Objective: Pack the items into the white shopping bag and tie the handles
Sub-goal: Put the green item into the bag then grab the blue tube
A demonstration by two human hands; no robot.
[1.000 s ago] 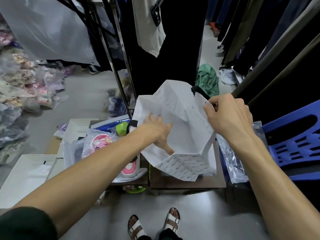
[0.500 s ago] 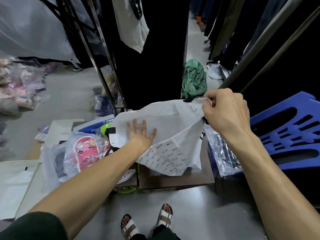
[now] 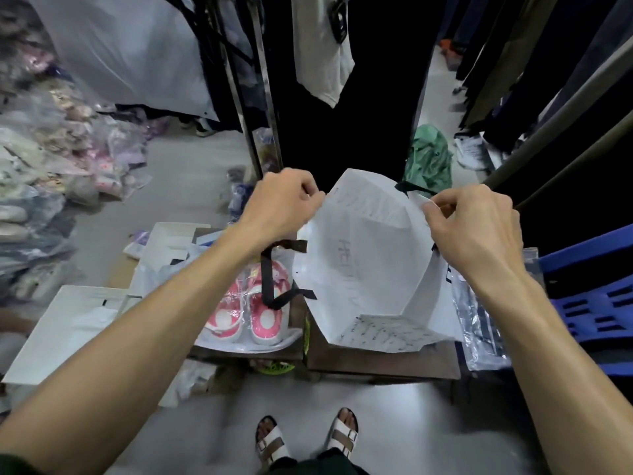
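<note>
The white shopping bag stands open on a low brown table, its mouth facing me and its printed base showing inside. My left hand pinches the bag's left rim and my right hand pinches the right rim, holding the mouth apart. A black ribbon handle dangles from the left rim. Left of the bag lie pink-and-white shoes in a clear plastic wrap. A clear-wrapped dark item lies at the bag's right.
A blue plastic chair stands at the right. Flat white boxes lie at the left, with heaps of bagged goods beyond. Clothes racks with hanging garments rise behind the table. A green bag sits on the floor.
My left hand left the flat side of the bag and took hold of its left rim. The bag went from flattened to pulled open, and the black handle now hangs free.
</note>
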